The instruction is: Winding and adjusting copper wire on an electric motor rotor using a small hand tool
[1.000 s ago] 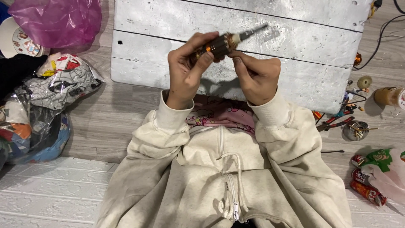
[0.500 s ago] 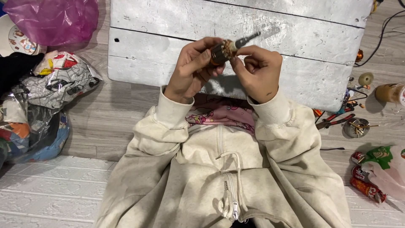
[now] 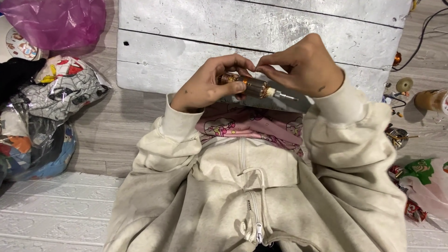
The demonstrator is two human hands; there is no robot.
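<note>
The rotor [image 3: 249, 87], a small motor armature with coppery windings at one end, a dark ribbed core and a thin steel shaft pointing right, lies level, held above the board's near edge.

home floor repair spot | wood-look floor [image 3: 116, 135] | whitewashed board [image 3: 261, 32] | scattered parts [image 3: 404, 85] | plastic bags [image 3: 56, 21]

Motor armature [image 3: 254, 87]: left end hidden inside left hand [image 3: 205, 86]; top partly covered by right hand [image 3: 303, 65] fingertips. Pink plastic bag [image 3: 56, 21]: cut off by top edge. Jar [image 3: 431, 99]: cropped at right edge. Small parts near cable [image 3: 420, 32]: too small to identify.
</note>
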